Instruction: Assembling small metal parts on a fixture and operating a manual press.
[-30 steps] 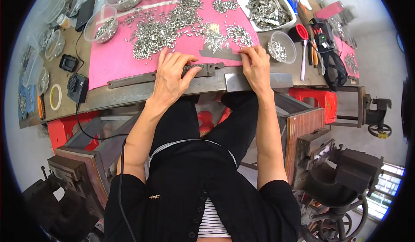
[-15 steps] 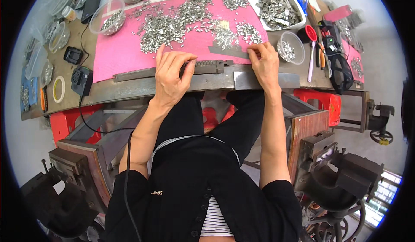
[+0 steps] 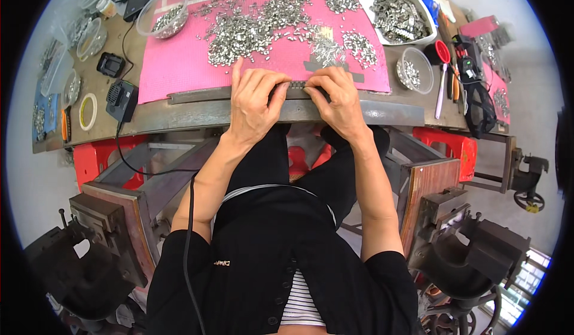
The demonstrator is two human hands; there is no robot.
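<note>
A long dark metal bar with a slotted, toothed section lies along the front edge of the bench. Both my hands meet over its toothed part. My left hand has thumb and forefinger drawn together at the slots, its forefinger side hiding part of the bar. Opposite it, my right hand is pinched at the slots too. What either pinch holds is too small to make out. Behind the hands, a large heap of small silvery metal pieces spreads over a pink mat. Thin pins lie near a flat grey strip.
A white tray of metal parts and a clear tub stand at right, beside a red-headed, pale-handled tool. At left are a clear bowl, a black charger and a tape roll. Vises flank my seat.
My right hand has moved left from the grey strip to the toothed bar, beside my left hand. The whole view has shifted slightly.
</note>
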